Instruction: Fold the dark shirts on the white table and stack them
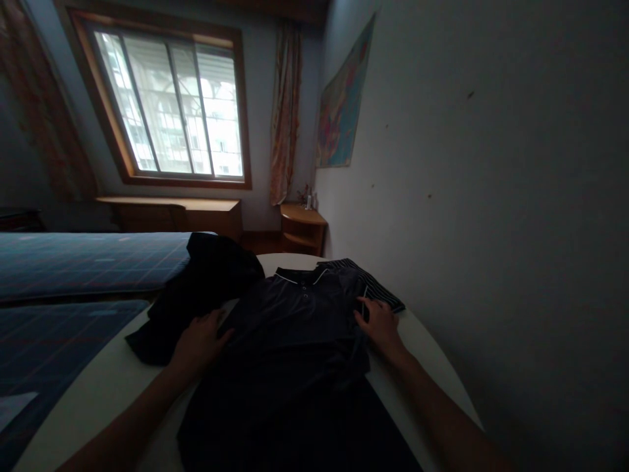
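Observation:
A dark polo shirt (295,321) lies spread front side up, its collar and buttons at the far end and white trim along the collar. My left hand (199,341) is beside the shirt's left edge, thumb apart from the fingers, and looks open. At the sleeve on the right, my right hand (381,322) touches the white-trimmed cuff, with a gap between thumb and forefinger. A crumpled black garment (211,269) is just beyond my left hand. Past my right hand lies a black garment with white stripes (376,285), partly behind the shirt.
The clothes lie on a round white table (437,367). Beds with plaid covers (88,262) stand to the left. A wall (491,229) runs close along the right. A corner shelf (302,216) and a low wooden desk (211,205) are at the back, below a window.

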### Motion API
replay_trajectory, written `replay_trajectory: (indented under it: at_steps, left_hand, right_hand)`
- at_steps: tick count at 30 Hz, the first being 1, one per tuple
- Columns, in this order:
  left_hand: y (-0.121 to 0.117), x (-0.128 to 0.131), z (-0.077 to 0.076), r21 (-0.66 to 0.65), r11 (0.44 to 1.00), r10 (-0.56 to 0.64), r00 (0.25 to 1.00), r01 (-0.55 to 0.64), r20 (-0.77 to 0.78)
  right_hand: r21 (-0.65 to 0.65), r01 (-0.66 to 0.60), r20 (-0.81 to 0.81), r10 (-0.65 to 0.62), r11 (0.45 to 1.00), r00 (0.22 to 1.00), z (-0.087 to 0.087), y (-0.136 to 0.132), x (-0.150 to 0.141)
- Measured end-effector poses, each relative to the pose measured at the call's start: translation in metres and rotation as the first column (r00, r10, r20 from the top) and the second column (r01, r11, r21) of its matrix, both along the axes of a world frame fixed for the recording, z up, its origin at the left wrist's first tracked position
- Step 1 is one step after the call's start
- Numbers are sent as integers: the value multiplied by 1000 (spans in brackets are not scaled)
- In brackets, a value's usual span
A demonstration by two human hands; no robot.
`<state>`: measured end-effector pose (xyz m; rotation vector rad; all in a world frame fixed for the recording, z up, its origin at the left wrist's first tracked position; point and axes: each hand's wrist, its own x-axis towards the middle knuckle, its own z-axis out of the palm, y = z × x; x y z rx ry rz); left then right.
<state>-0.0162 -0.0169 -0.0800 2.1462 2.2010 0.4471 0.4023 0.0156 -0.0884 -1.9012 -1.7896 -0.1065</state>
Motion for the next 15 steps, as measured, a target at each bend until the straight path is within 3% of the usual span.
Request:
replay_trajectory:
  at_steps: [5,9,12,15]
  left_hand:
    - [5,-1,-4,1,995,-99,982,100,160]
    - [12,3,1,220,963,-210,942,154,260]
    - [22,6,21,375,905,-299,927,200,227]
    - [36,6,54,388,876,-359,925,288,123]
  right_hand:
    - [118,-60,-50,66,991,997,0,3,-1]
    - [246,-146,-168,191,958,967,9,8,-3]
    - [344,-193,-272,294,919,916,22,16,-3]
    - [382,-126,-340,266,915,902,41,31,2]
